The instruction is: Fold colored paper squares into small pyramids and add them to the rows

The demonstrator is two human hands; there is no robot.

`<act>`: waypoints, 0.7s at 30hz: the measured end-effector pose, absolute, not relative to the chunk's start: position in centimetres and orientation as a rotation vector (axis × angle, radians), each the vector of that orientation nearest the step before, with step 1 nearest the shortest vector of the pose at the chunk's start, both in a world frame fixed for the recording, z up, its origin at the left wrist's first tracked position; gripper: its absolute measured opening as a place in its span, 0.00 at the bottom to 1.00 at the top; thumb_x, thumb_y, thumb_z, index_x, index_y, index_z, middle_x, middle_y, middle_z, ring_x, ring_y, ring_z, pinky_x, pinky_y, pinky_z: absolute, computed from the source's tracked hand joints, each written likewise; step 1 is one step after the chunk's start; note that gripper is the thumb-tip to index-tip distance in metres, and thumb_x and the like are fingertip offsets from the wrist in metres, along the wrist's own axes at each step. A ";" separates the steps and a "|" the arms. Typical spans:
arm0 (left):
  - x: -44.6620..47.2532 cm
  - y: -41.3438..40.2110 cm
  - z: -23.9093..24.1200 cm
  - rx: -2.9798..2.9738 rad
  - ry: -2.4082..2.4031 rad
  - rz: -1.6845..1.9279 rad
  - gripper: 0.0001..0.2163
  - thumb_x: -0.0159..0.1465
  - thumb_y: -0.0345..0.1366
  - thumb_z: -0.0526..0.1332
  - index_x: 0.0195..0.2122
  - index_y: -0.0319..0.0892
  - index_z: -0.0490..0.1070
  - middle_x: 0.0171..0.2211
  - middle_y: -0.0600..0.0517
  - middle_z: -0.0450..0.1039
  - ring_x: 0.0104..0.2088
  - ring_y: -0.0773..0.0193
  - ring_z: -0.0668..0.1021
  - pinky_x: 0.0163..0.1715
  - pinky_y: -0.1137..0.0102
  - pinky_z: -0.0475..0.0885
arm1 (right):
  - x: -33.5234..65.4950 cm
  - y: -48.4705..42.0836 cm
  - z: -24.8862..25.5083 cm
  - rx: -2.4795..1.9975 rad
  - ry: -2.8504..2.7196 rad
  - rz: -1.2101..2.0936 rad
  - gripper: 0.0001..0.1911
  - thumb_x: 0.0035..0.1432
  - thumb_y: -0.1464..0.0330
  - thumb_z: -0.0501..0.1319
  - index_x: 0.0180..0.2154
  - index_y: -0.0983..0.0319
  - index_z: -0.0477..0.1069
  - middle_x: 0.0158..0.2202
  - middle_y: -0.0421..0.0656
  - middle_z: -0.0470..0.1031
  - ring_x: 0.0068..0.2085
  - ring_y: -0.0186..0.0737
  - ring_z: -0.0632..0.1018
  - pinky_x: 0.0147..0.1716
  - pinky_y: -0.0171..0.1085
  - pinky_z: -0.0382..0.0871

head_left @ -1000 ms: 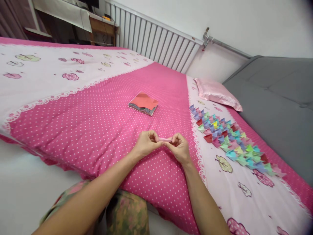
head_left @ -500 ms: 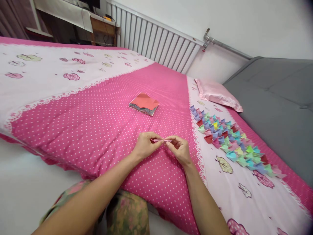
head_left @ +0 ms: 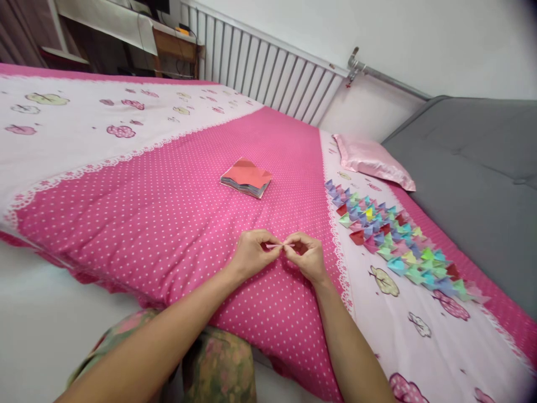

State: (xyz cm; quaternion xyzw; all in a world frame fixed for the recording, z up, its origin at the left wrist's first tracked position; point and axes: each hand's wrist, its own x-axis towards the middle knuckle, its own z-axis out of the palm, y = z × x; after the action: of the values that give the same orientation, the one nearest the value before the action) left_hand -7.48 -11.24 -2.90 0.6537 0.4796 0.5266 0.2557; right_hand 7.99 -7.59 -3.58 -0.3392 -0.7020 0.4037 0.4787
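Between my two hands is a small piece of folded pink paper [head_left: 274,245], seen nearly edge-on. My left hand [head_left: 254,254] pinches its left part with thumb and fingers. On the other side my right hand [head_left: 306,256] pinches it too, the fingertips of both hands almost meeting. Most of the paper is hidden by the fingers. Beyond the hands lies a stack of square paper sheets [head_left: 247,174], red on top, with slightly wavy edges. To the right, several rows of folded paper boats [head_left: 388,238] in many colours stand on the bed.
The bed [head_left: 146,224] has a pink dotted and white printed cover. A pink pillow [head_left: 373,159] lies by the grey headboard [head_left: 470,162]. Behind stand a white radiator [head_left: 264,64] and a desk [head_left: 174,45]. My knees are at the bed's near edge.
Both hands stay close together on the pink paper, with the left fingers shifted slightly. The paper's left end shows a little differently. The view has moved slightly; the stack and boats lie as before.
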 end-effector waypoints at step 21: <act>-8.2 -11.1 -2.2 1.560 1.274 1.339 0.06 0.52 0.33 0.62 0.27 0.35 0.77 0.23 0.49 0.76 0.23 0.68 0.74 0.23 0.75 0.67 | 9.7 -6.6 -3.7 -0.755 -1.676 1.308 0.15 0.47 0.72 0.63 0.40 0.58 0.75 0.35 0.42 0.78 0.33 0.37 0.79 0.30 0.34 0.73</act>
State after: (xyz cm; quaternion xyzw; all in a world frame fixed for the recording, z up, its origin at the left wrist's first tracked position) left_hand -8.24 -11.10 -2.18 0.6033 0.4928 0.5179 0.3536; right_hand 9.70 -6.62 -3.67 -0.3023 -0.6712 0.5239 0.4285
